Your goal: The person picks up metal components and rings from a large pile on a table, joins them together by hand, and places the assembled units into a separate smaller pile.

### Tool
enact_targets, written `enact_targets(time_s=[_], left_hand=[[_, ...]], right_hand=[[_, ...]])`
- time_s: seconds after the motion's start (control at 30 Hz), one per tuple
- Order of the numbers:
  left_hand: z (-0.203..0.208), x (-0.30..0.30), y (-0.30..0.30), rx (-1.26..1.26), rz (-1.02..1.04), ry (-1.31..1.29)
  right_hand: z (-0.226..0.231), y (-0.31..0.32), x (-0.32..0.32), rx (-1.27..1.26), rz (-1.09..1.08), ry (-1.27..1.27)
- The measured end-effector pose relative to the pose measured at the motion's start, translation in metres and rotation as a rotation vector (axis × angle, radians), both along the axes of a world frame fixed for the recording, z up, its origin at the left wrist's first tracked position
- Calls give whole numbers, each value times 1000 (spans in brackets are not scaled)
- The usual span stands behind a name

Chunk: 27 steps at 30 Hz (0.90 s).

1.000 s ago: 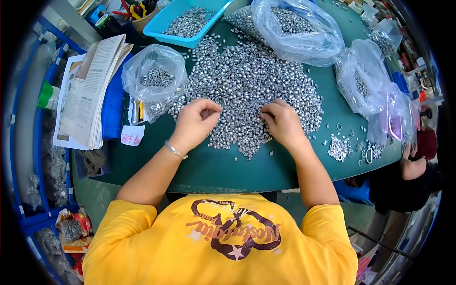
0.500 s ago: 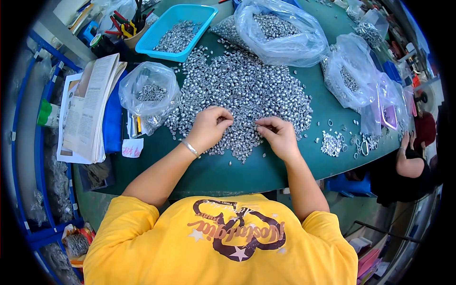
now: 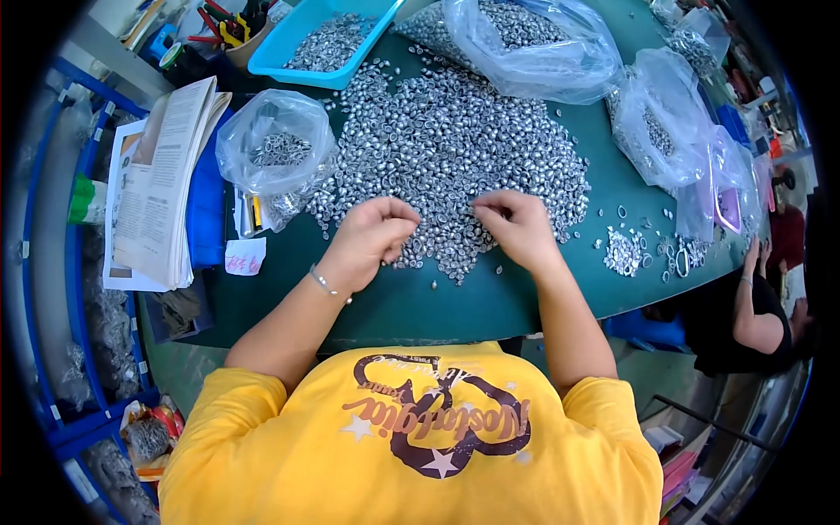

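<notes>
A wide heap of small, shiny silver-coloured metal pieces (image 3: 455,149), many rounded and hollow like little caps, is spread over the green table (image 3: 420,306). At its near left edge my left hand (image 3: 372,241) is closed, fingers curled toward the thumb. My right hand (image 3: 518,229) is over the near right side of the heap, thumb and forefinger pinched together. Whatever either hand holds is too small or hidden to make out. A gap of loose pieces lies between the two hands. My left wrist wears a bracelet (image 3: 322,282).
Left of the heap stand an open plastic bag (image 3: 276,144) of metal parts and a paper stack (image 3: 162,192). Behind are a light-blue basket (image 3: 262,61) and a large clear bag (image 3: 560,66). Small flat pieces (image 3: 624,251) lie at right. Beyond sits another person (image 3: 759,319).
My hands have moved a little farther apart, the left turning and the right shifting to the right. The whole view has shifted slightly, so the table's things appear higher.
</notes>
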<state>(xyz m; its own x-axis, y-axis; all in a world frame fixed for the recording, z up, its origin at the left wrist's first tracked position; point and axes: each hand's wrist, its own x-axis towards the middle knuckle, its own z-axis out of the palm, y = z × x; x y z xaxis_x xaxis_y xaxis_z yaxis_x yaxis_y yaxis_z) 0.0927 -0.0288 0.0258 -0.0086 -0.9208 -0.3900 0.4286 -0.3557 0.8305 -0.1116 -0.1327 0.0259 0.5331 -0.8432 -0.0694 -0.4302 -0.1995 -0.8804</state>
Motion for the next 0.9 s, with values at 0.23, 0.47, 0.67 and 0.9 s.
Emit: enact_targets(time_s=[0.23,0.47,0.67,0.9], left_hand=[[-13,-35,-50,-538,-140,-1374],[-12,-31,-46,-547,-204,-1336],[-5,-17,-32,-410,-91,-893],[5,-5,-17,83,5,144]], right_hand=[[-11,-1,16,-591,49,311],[-4,5,-13,36,-65,-186],[2,3,-37,834,-147,-858],[-2,18,-5,-462,229,204]])
